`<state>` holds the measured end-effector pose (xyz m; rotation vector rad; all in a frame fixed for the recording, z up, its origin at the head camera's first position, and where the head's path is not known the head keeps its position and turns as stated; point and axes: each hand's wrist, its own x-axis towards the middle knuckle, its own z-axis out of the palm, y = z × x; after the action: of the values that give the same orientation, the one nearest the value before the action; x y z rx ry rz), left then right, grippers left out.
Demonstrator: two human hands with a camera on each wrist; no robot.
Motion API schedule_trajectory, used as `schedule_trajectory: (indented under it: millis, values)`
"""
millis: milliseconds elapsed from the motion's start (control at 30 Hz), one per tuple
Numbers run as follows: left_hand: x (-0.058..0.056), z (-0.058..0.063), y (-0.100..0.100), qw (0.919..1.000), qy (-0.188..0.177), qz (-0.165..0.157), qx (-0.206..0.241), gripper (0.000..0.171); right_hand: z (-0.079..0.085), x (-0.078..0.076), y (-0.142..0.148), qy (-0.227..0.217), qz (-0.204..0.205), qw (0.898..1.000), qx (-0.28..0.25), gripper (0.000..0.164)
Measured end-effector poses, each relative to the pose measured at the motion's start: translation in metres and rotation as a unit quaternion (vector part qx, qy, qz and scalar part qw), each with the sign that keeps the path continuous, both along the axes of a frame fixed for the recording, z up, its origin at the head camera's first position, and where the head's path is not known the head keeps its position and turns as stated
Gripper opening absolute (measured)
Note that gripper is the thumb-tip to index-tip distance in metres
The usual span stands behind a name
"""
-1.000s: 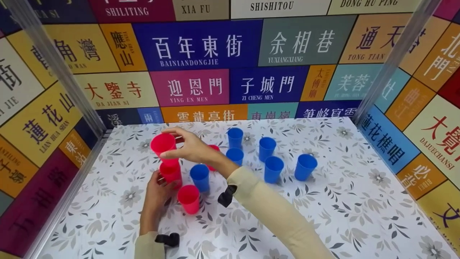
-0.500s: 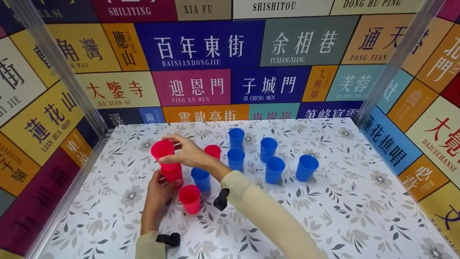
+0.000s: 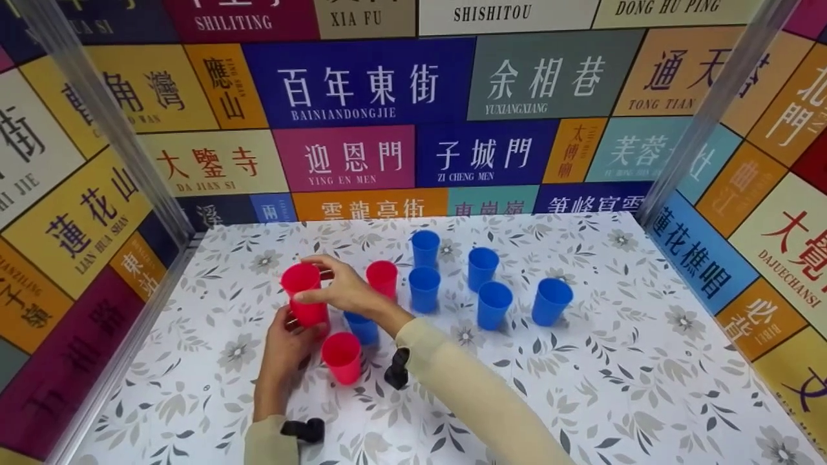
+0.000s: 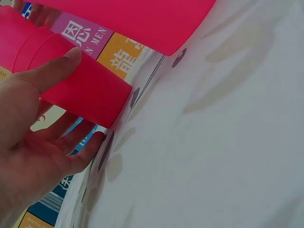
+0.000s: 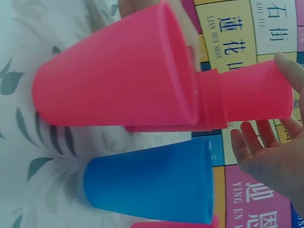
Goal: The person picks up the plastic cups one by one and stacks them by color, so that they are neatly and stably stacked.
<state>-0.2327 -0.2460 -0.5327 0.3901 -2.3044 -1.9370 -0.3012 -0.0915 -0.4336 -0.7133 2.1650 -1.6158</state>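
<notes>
On the table's left side my left hand grips a stack of nested red cups, thumb across its wall. My right hand holds another red cup by its side, its lower part down inside the stack. Two stacked rims show below it in the right wrist view, where my right fingers curve around the upper cup. Just in front of the stack stands a single red cup. Beside it is a blue cup, partly hidden behind my right hand in the head view.
Another red cup stands beyond my right wrist. Several blue cups, such as one at the far side and one at the right, stand upright on the floral tablecloth. Sign-covered panels enclose the back and sides.
My right hand has lowered its red cup into the stack, drifting slightly right. The red cup behind my right wrist has come into fuller view. My left hand stays on the stack.
</notes>
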Motion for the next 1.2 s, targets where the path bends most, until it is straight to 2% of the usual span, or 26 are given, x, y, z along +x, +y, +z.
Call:
schedule_trajectory:
  millis: [333, 500, 667, 833, 1067, 1200]
  values:
    - [0.003, -0.001, 0.000, 0.9999, 0.003, 0.001, -0.017, 0.066, -0.007, 0.003, -0.003, -0.008, 0.000, 0.999, 0.036, 0.070]
    - [0.003, -0.002, 0.001, 1.0000, 0.000, 0.000, 0.000, 0.066, -0.011, 0.006, -0.001, -0.005, -0.007, 0.999, 0.043, 0.071]
    - [0.002, -0.003, 0.001, 0.9999, -0.009, 0.000, 0.004, 0.069, -0.013, 0.011, 0.008, -0.001, -0.002, 1.000, 0.031, 0.071]
    - [0.002, -0.002, 0.003, 0.9999, 0.000, 0.004, 0.014, 0.070, -0.012, 0.018, 0.021, 0.010, 0.007, 1.000, 0.022, 0.071]
    - [0.002, 0.000, 0.004, 0.9999, 0.006, 0.003, -0.008, 0.066, -0.013, 0.033, 0.036, 0.047, 0.030, 0.998, -0.024, 0.066]
    - [0.002, 0.000, 0.003, 0.9999, 0.001, 0.003, -0.010, 0.067, -0.014, 0.041, 0.044, 0.047, 0.030, 0.998, -0.034, 0.067]
